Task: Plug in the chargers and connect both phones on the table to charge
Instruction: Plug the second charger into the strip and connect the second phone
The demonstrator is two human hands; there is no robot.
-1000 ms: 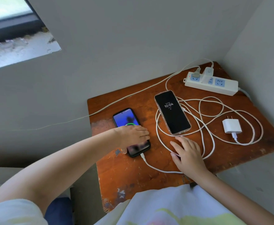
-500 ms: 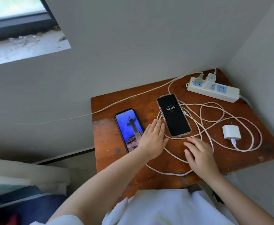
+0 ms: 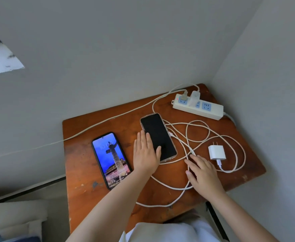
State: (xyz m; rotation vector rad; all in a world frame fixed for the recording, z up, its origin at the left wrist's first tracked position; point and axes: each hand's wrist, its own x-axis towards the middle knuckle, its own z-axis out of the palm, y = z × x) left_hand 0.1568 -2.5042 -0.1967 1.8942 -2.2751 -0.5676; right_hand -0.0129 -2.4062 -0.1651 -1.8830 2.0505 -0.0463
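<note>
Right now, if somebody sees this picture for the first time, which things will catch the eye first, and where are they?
The lit phone with its blue wallpaper stands out at the left of the wooden table. Beside it the left hand rests flat against the dark phone. White cables loop around a loose white charger at the right, with the power strip behind.

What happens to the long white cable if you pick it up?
The white cable would probably flop and sag, since it lies in loose loops. It may tug the white charger plugged onto its end. The loops cross, so they might tangle.
</note>
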